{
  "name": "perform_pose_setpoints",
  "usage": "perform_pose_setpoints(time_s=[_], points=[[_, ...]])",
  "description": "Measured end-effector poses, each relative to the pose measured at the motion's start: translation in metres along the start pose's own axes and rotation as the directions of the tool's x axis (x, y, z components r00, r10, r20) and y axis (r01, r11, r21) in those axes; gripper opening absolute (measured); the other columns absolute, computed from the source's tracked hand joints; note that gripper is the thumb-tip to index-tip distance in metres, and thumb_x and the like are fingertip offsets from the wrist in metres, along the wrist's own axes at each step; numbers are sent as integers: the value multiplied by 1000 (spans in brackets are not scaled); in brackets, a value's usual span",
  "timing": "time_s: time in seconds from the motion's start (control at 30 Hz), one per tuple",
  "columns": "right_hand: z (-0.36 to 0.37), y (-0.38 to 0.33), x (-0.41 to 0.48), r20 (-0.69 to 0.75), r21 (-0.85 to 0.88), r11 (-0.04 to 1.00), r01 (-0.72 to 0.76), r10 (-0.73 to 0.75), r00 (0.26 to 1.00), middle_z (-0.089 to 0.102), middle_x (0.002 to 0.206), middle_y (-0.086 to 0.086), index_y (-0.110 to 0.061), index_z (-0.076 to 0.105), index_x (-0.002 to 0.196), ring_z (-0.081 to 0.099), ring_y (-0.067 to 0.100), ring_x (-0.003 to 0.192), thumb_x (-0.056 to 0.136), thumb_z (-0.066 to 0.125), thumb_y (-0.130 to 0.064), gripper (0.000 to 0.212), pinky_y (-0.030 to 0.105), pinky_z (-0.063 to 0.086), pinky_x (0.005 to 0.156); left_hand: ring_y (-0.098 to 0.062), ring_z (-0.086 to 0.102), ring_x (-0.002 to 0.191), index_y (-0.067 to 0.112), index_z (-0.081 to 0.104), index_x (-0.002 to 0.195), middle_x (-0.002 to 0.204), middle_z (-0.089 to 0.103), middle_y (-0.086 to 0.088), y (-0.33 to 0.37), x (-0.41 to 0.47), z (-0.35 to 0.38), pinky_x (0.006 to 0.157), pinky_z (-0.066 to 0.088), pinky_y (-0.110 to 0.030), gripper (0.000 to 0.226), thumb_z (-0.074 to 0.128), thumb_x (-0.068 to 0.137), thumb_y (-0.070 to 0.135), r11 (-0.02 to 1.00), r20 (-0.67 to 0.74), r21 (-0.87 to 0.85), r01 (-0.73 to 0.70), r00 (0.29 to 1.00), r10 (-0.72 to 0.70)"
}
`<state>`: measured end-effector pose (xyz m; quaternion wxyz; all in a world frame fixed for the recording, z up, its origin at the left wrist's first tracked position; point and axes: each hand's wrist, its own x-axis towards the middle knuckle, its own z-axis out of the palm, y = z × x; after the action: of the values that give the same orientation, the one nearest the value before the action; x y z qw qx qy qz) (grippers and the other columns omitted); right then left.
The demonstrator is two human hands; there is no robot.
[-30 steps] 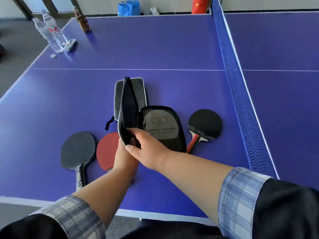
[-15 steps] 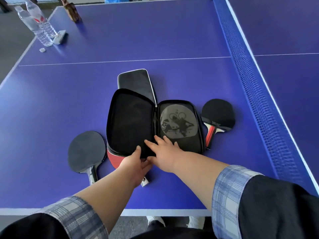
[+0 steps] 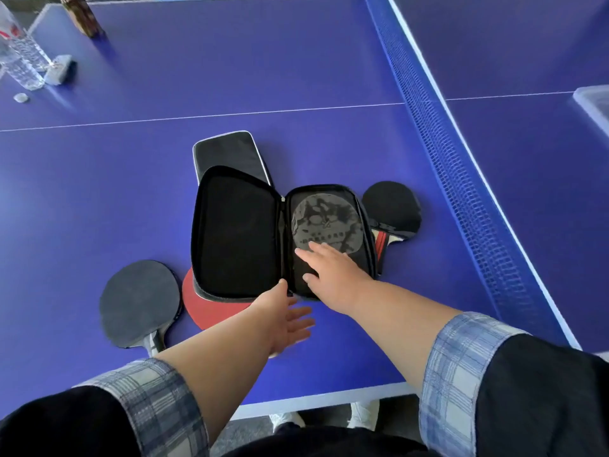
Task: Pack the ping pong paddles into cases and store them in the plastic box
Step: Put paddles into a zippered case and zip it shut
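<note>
Flat on the blue table (image 3: 131, 179), the black case (image 3: 244, 239) lies unzipped like a book, its right half showing a grey round print under mesh. Whether that pocket holds a paddle I cannot tell. The right hand (image 3: 333, 272) rests on that half with fingers spread flat; the left hand (image 3: 286, 318) hovers at the case's near edge, fingers loosely apart and blurred. Three paddles show: one black paddle (image 3: 140, 301) at left, a red paddle (image 3: 211, 308) half hidden under the case, another paddle (image 3: 395, 209) at right. A second, closed case (image 3: 230, 153) lies behind. The plastic box (image 3: 594, 103) is cut off at right.
</note>
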<state>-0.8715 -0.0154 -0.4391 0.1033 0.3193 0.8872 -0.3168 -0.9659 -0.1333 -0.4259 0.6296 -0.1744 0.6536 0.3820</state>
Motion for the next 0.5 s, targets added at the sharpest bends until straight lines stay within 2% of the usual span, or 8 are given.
perform_pose_setpoints(time_s=[0.07, 0.13, 0.2, 0.27, 0.3, 0.37, 0.43, 0.5], points=[[-19, 20, -11, -145, 82, 993, -83, 94, 985, 31, 162, 4, -27, 37, 154, 24, 23, 150, 102, 47, -30, 52, 44, 23, 121, -29, 69, 97, 20, 52, 122, 110, 68, -8, 3, -1, 15, 75, 57, -42, 41, 39, 102, 53, 994, 17, 91, -62, 998, 60], [-35, 42, -22, -264, 207, 956, -210, 261, 928, 43, 155, 4, -23, 46, 148, 36, 25, 143, 101, 51, -28, 48, 42, 32, 116, -21, 69, 93, 19, 55, 119, 103, 69, -1, 6, -2, 37, 77, 58, -38, 36, 42, 102, 48, 964, 50, 221, -149, 989, 142], [-47, 66, -29, -314, 330, 880, -341, 443, 839, 51, 146, 6, -21, 51, 143, 46, 28, 134, 99, 54, -29, 45, 42, 40, 109, -15, 68, 89, 16, 59, 118, 96, 68, 6, 12, -2, 64, 85, 56, -35, 34, 43, 102, 41, 891, 99, 380, -250, 968, 229], [-53, 88, -33, -288, 447, 771, -454, 605, 743, 60, 135, 8, -21, 57, 136, 56, 32, 122, 96, 57, -31, 41, 39, 47, 97, -18, 66, 92, 17, 60, 120, 99, 67, 4, 19, 0, 94, 86, 55, -33, 29, 44, 103, 34, 786, 177, 480, -390, 921, 348], [-54, 97, -33, -239, 497, 709, -501, 667, 706, 64, 131, 7, -22, 58, 134, 58, 32, 118, 95, 58, -33, 40, 36, 48, 92, -22, 65, 98, 18, 60, 125, 107, 67, 1, 23, 4, 108, 87, 54, -34, 31, 45, 101, 31, 681, 218, 548, -485, 870, 443], [-51, 108, -28, -111, 559, 612, -560, 724, 681, 65, 123, 8, -22, 60, 130, 61, 34, 110, 94, 59, -36, 38, 33, 47, 86, -24, 61, 113, 21, 58, 132, 125, 65, -1, 33, 13, 129, 93, 48, -31, 35, 46, 100, 27, 389, 295, 715, -581, 755, 585], [-46, 114, -16, -15, 634, 524, -570, 744, 668, 62, 106, 11, -22, 60, 107, 61, 32, 95, 92, 58, -33, 19, 33, 49, 82, -23, 57, 118, 26, 52, 138, 134, 60, -1, 43, 27, 141, 94, 44, -30, 39, 43, 101, 27, 140, 371, 814, -564, 690, 622], [-41, 118, -2, 70, 745, 388, -543, 764, 642, 70, 105, 13, -6, 64, 100, 67, 34, 95, 90, 58, -28, 25, 44, 56, 92, -26, 50, 127, 28, 46, 144, 143, 52, -2, 46, 42, 147, 99, 42, -37, 43, 42, 101, 27, -62, 439, 860, -506, 675, 593]])
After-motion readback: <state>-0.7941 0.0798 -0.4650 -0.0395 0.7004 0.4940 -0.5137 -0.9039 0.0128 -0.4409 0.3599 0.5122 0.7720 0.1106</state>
